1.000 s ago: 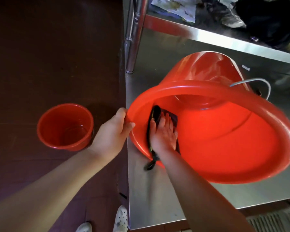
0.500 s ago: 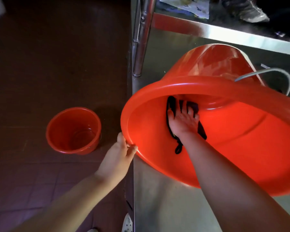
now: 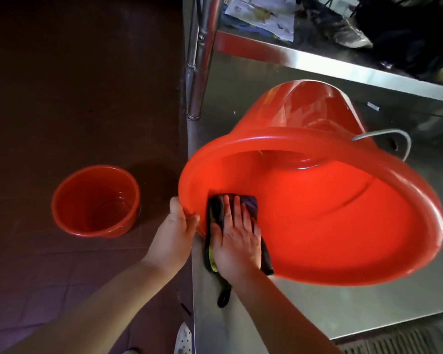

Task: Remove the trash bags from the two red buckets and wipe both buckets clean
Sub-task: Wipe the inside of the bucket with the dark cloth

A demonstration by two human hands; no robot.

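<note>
dark cloth (image 3: 251, 208) mostly under right hand (image 3: 237, 241), white shoe (image 3: 183, 339) cut off at bottom edge

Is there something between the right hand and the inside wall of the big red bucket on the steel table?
Yes, only the dark cloth. The right hand presses it flat against the inner wall of the tilted big bucket, near the rim. The left hand grips that rim directly, with nothing between.
</note>
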